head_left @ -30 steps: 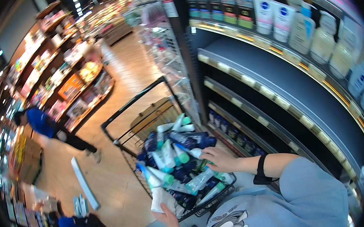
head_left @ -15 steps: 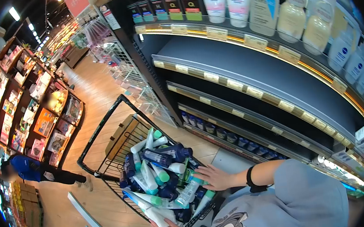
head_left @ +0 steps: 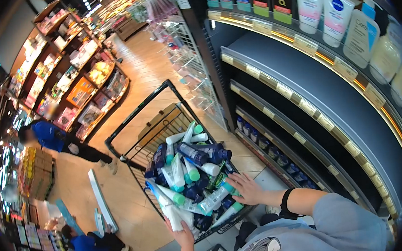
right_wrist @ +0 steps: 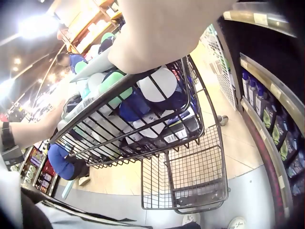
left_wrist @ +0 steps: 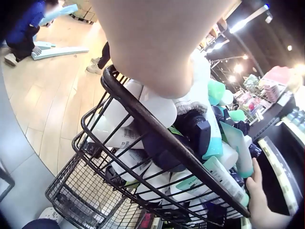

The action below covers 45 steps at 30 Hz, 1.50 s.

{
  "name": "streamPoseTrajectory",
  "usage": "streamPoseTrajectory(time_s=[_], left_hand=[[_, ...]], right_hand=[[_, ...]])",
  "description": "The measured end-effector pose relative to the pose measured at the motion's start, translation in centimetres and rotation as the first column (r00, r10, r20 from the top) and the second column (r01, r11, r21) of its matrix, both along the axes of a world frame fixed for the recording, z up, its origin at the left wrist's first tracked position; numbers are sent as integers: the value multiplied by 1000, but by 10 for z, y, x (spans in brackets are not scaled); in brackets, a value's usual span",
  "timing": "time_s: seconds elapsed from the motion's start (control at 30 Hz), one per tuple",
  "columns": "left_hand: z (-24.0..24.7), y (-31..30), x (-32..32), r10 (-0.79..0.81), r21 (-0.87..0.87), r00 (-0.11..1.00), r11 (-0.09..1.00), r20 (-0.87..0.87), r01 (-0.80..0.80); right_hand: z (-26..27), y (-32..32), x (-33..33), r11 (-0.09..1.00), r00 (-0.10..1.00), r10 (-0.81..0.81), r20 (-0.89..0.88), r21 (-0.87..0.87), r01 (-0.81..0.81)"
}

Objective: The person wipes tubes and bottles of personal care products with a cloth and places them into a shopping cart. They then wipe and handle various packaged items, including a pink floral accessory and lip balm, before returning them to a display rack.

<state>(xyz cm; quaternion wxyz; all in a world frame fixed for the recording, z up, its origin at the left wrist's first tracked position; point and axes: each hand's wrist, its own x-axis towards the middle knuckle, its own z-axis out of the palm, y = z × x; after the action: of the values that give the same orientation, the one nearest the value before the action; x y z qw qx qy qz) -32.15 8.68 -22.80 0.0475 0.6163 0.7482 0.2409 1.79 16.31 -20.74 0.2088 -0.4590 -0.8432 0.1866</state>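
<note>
The white tube (head_left: 172, 217) sits on the heap in the shopping cart (head_left: 137, 108), at the edge nearest the wearer's left side. Its long axis runs nearly up and down in the head view, slightly aslant, the lower end toward the wearer; which end bears the cap cannot be told. The left grip (head_left: 182, 234) is partly closed around that lower end, thumb on one side and fingers on the other. The right grip (head_left: 246, 189) is open, fingers spread, resting on the heap beside a teal-capped tube (head_left: 213, 200) that lies aslant. Dark blue bottles (head_left: 191, 153) and other tubes lie around them, pointing various ways. The shelf unit (head_left: 297, 68) stands beyond the cart, on the wearer's right.
</note>
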Motion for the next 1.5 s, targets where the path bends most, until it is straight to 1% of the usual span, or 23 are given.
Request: streamPoseTrajectory(time_s=[0.07, 0.1, 0.13, 0.2, 0.23, 0.27, 0.33, 0.47, 0.53, 0.57, 0.63, 0.67, 0.77, 0.8, 0.87, 0.93, 1.0, 1.07, 1.13, 1.27, 1.33, 1.47, 1.5], left_hand=[[3, 7, 4, 15, -20, 997, 1000, 78, -14], [3, 7, 8, 59, -3, 984, 998, 169, -59], [3, 6, 14, 81, 12, 983, 996, 166, -84], [0, 3, 29, 264, -61, 931, 964, 250, -257], [-8, 5, 29, 314, -54, 941, 949, 130, -309], [-12, 9, 26, 325, -42, 937, 946, 130, -322], [-17, 15, 28, 307, -12, 951, 952, 33, -306], [-26, 21, 29, 363, -13, 930, 932, 57, -363], [-7, 29, 38, 458, -90, 874, 889, 164, -449], [-7, 32, 37, 468, -82, 869, 884, 161, -461], [-7, 37, 29, 402, -73, 915, 914, 37, -398], [-11, 38, 28, 427, -51, 903, 904, 40, -425], [3, 51, 11, 370, -36, 929, 929, 15, -369], [0, 56, 0, 390, -21, 921, 921, 16, -390], [-12, 64, -25, 344, -66, 937, 935, -67, -348], [-13, 75, -37, 351, -49, 936, 934, -41, -353], [-24, 90, -62, 346, -51, 937, 936, -54, -349], [-35, 103, -87, 373, -91, 924, 921, -86, -380], [-13, 120, -93, 336, -15, 936, 941, -104, -339], [-6, 154, -119, 316, -40, 944, 946, -100, -321], [-9, 177, -133, 322, 102, 935, 946, -152, -309], [-13, 215, -155, 332, 29, 928, 943, -168, -332], [-11, 225, -158, 334, 21, 935, 942, -120, -334]], right_hand=[[7, 13, 1, 999, 999, -49, -21, -5, 49], [5, 18, 0, 998, 998, -60, -27, 10, 61], [5, 23, 1, 999, 999, -35, -32, 24, 36], [3, 33, 3, 998, 998, -63, -9, 6, 63], [2, 38, 3, 998, 998, -60, -3, 22, 60], [1, 43, 1, 998, 999, -47, -7, 33, 47], [2, 50, 3, 999, 998, -43, 48, 35, 42], [-4, 64, 3, 998, 999, -23, 34, 54, 21], [-3, 71, -1, 999, 999, -20, 25, 40, 19], [0, 76, -4, 999, 1000, -19, 20, 28, 19], [0, 84, -11, 999, 1000, -2, -1, 33, 2], [-4, 88, -12, 999, 1000, 3, -13, 34, -2], [-5, 102, -32, 999, 999, -2, -55, 33, 4], [-7, 108, -40, 999, 998, -2, -57, 35, 4], [-4, 118, -57, 1000, 998, 9, -57, 21, -8], [-5, 128, -70, 1000, 999, 15, -50, 5, -15], [-5, 140, -91, 999, 1000, -30, -1, -15, 30], [0, 153, -111, 1000, 999, -16, 41, -8, 16], [2, 164, -126, 1000, 998, -27, 51, -7, 28], [-8, 194, -154, 999, 996, -44, 75, 26, 42], [-9, 211, -169, 998, 995, -65, 73, 25, 63], [-6, 244, -191, 991, 989, -101, 110, 102, 90], [-7, 253, -195, 990, 988, -107, 113, 102, 96]])
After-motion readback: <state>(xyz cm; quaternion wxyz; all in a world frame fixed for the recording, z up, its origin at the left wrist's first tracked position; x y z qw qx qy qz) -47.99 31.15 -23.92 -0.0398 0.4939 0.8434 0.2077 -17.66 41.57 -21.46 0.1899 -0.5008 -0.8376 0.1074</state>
